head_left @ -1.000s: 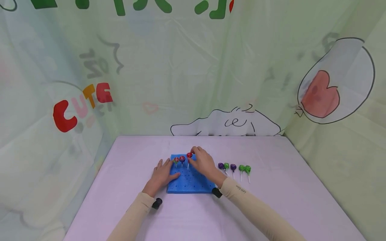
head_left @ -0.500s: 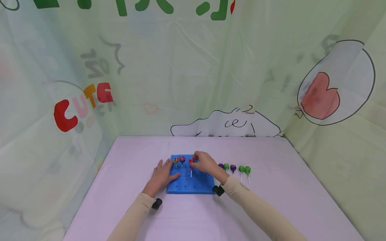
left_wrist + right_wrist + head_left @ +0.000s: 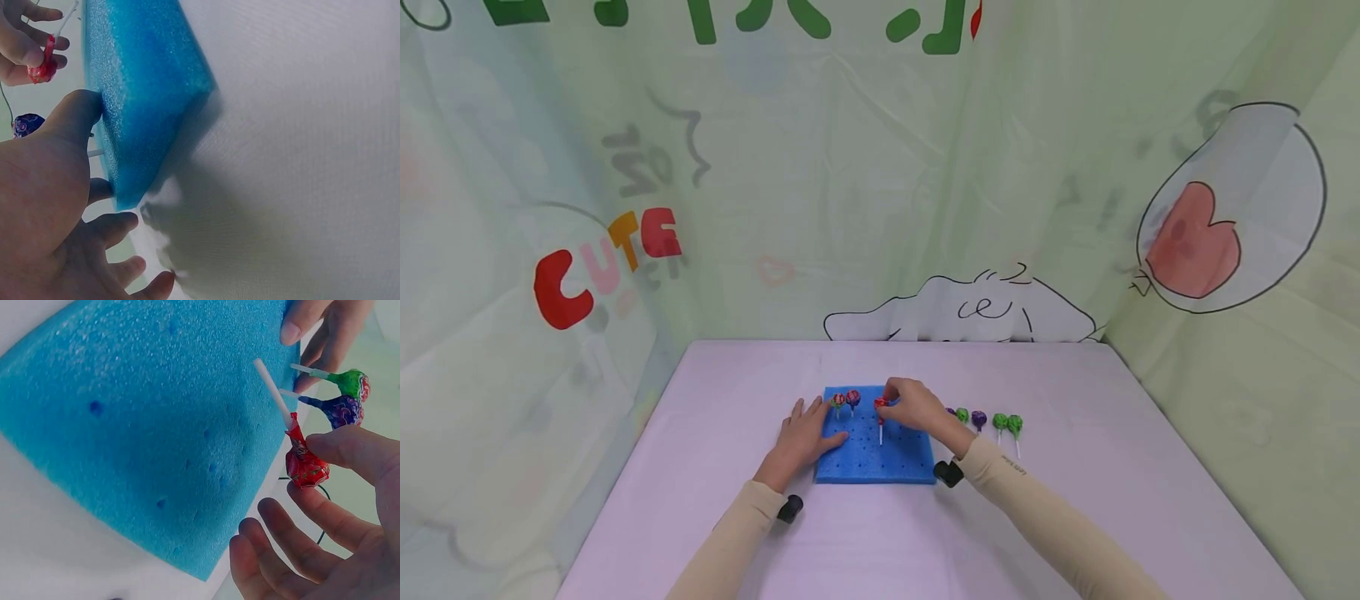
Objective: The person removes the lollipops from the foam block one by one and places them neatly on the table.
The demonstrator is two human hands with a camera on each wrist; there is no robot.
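Note:
My right hand [image 3: 917, 408] pinches a red-wrapped lollipop [image 3: 304, 464] by its candy head, between thumb and index finger, over a blue foam board [image 3: 872, 462] dotted with small holes. The white stick points down at the board, free of any hole in the right wrist view. At the board's left edge rests my left hand [image 3: 802, 432], thumb on top and other fingers spread along the side. Two lollipops stand upright in holes at the far left: a green one [image 3: 351, 381] and a dark purple one [image 3: 342, 411], both with red on their heads.
To the right of the board lie several lollipops, among them a purple one [image 3: 979, 419] and a green one [image 3: 1015, 423], partly behind my right wrist. The pale lilac table [image 3: 760, 533] meets a printed curtain [image 3: 760, 208] at its back edge.
My right hand has brought the red lollipop a little to the right and nearer to me over the board. My left hand stays in place.

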